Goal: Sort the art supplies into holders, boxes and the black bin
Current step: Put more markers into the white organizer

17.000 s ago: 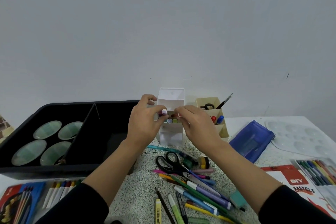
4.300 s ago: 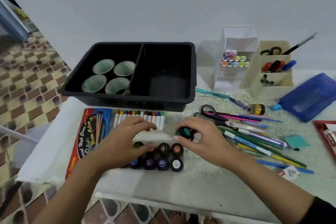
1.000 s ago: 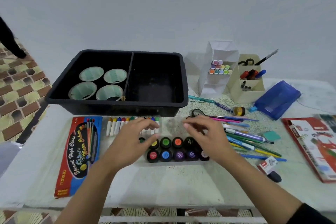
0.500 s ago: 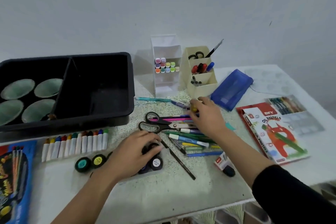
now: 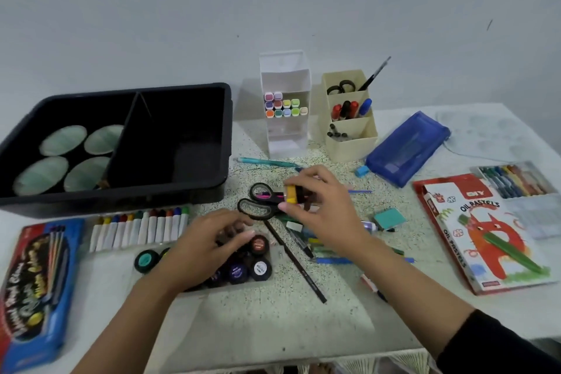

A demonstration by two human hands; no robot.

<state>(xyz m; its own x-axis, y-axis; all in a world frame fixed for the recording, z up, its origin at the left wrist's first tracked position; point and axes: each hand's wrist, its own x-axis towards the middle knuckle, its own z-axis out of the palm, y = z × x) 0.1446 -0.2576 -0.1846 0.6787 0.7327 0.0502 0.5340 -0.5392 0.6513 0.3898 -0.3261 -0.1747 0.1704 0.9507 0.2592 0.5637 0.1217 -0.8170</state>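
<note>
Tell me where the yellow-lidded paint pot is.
In the head view, near the centre, the yellow-lidded pot is pinched in the right hand, just right of the scissors handles.

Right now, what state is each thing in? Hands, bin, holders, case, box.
Right hand: grips yellow-lidded jar, jar turned on its side.
Left hand: rests on paint pots, lids on.
Black bin: open; four cups in left compartment, right one looks empty.
White holder: upright, markers in middle tier.
Blue pencil case: closed.
Oil pastels box: flat, face up.
</note>
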